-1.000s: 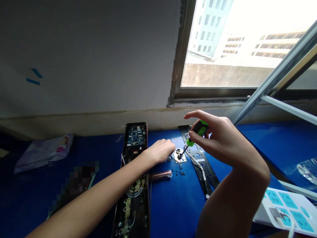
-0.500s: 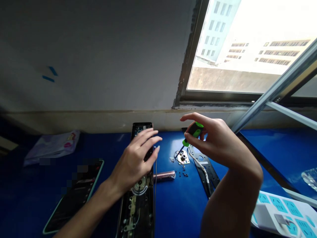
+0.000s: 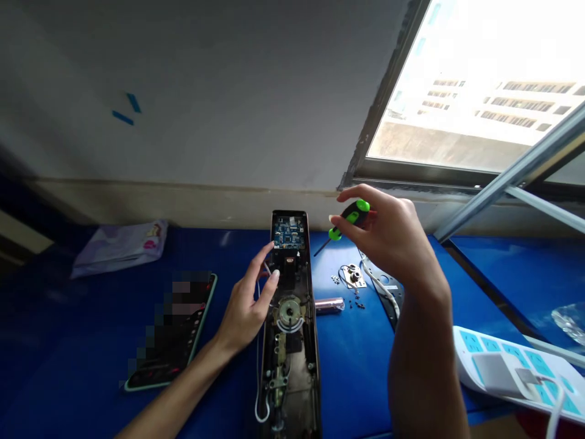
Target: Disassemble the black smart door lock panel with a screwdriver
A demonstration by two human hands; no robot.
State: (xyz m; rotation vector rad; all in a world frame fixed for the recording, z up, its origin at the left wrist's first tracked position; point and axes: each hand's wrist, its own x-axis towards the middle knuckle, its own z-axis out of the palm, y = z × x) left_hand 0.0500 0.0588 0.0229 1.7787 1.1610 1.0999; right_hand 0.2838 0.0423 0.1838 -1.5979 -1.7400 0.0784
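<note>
My right hand (image 3: 388, 231) is closed around a black and green screwdriver (image 3: 350, 219), its shaft slanting down to the left above the table. A long, dark opened housing (image 3: 297, 353) lies lengthwise before me, with a blue circuit board (image 3: 289, 233) at its far end and a round metal disc (image 3: 289, 312) midway. My left hand (image 3: 247, 308) is at the housing's left edge, thumb and index finger apart, the tips near the board and the rim. A thin white cable (image 3: 258, 366) runs along that side, partly behind my left hand.
Right of the housing lie a pink cylinder (image 3: 329, 305), a small board with a round part (image 3: 354, 275), several screws (image 3: 359, 305) and a black plate (image 3: 390, 299). A phone (image 3: 183, 335) and a packet (image 3: 121, 247) lie left; a power strip (image 3: 512, 372) stands at the right.
My left hand has drawn back from over the housing to its left edge, uncovering the circuit board. The screwdriver tip has left the small board and screws and is nearer the housing. The view has shifted.
</note>
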